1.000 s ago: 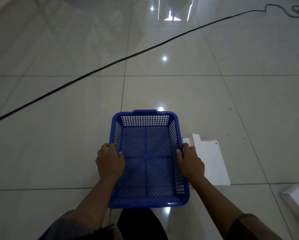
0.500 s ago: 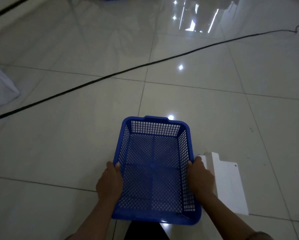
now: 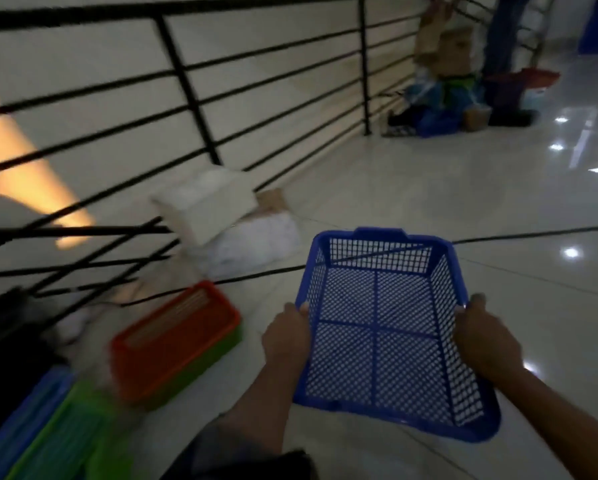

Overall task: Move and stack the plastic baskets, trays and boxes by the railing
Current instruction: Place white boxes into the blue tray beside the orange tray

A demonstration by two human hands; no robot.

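Now the blue basket (image 3: 387, 334) sits between left hand (image 3: 285, 341) and right hand (image 3: 484, 341), both gripping its rims.

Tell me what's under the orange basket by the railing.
The orange basket sits on a green tray or basket; only its edge shows along the near and right side. The frame is blurred, and anything inside or beneath the green one is covered.

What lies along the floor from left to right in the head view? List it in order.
Green tray → orange basket on a green one → left hand → blue basket held off the floor → right hand. The white bundles by the railing sit farther back and are left out.
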